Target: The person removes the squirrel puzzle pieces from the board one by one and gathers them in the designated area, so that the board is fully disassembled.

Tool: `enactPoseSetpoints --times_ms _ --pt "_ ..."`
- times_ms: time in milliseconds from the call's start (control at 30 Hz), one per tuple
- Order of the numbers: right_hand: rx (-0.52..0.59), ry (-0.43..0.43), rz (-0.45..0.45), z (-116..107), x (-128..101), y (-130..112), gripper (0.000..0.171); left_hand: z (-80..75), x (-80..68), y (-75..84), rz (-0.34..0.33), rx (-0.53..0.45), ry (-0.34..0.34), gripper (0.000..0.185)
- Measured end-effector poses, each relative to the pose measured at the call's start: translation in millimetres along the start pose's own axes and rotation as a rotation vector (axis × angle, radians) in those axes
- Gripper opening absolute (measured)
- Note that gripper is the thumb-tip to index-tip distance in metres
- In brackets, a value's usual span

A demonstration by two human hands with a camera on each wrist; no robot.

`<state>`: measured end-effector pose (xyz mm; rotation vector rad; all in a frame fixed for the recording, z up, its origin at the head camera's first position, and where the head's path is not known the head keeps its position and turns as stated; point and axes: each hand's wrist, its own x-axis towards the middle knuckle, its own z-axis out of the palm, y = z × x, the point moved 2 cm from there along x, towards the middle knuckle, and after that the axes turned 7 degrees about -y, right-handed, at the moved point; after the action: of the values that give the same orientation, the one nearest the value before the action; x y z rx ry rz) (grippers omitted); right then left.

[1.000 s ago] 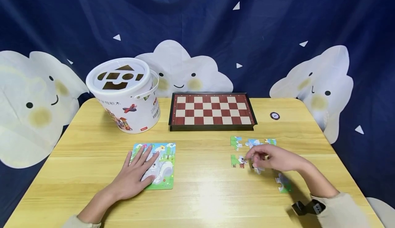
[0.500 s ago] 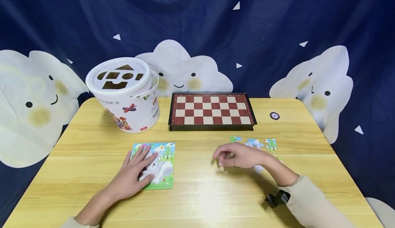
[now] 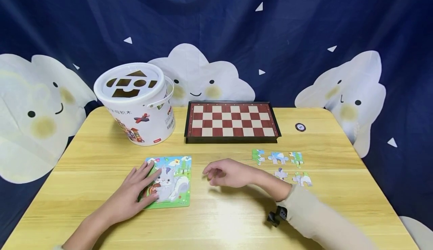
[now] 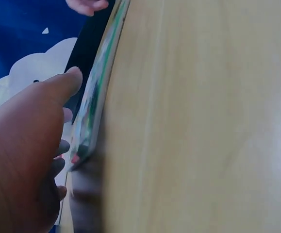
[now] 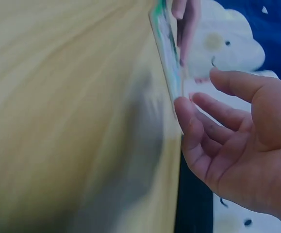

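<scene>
My left hand lies at the left side of a squirrel picture puzzle, its spread fingers reaching over that edge. Whether they touch the board is hard to tell in the left wrist view, where the puzzle appears edge-on beside the thumb. To the right of the puzzle, my right hand hovers over the table with fingers loosely bent. Nothing is between those fingers in the right wrist view. Loose jigsaw pieces lie beyond the right forearm, among them a sky piece and a tree piece. The forearm hides part of that group.
A red and white checkered game board stands behind the work area. Left of it is a white block bucket with a shape-hole lid. One round chip lies at the back right of the wooden table.
The right hand has moved left from the loose pieces toward the picture puzzle, uncovering several pieces. The left hand has slid left, so more of the squirrel shows.
</scene>
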<state>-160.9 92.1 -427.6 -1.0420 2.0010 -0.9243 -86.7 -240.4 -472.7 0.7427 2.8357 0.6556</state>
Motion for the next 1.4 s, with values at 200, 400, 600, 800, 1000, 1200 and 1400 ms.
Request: enactPoseSetpoints --times_ms 200,400,600,800,1000,1200,1400 --pt "-0.062 0.024 -0.018 20 33 -10 0.039 4.8 -4.8 -1.8 0.044 0.069 -0.01 0.069" --pt "-0.149 0.06 -0.028 33 63 -23 0.041 7.6 -5.2 -3.5 0.065 0.085 -0.014 0.065" --pt "-0.168 0.05 -0.019 43 80 -27 0.042 9.1 -4.5 -2.7 0.071 0.12 -0.017 0.068" --pt "-0.157 0.03 -0.051 52 84 -27 0.039 10.0 -5.9 -3.3 0.067 0.136 -0.018 0.079" --pt "-0.167 0.031 -0.065 56 85 -30 0.038 10.3 -5.6 -2.9 0.058 0.119 -0.034 0.079" --pt "-0.142 0.07 -0.018 60 90 -34 0.038 8.5 -6.5 -0.4 0.047 0.105 -0.049 0.079" --pt "-0.135 0.144 0.034 64 96 -38 0.04 7.2 -6.3 1.3 0.029 0.089 -0.066 0.08"
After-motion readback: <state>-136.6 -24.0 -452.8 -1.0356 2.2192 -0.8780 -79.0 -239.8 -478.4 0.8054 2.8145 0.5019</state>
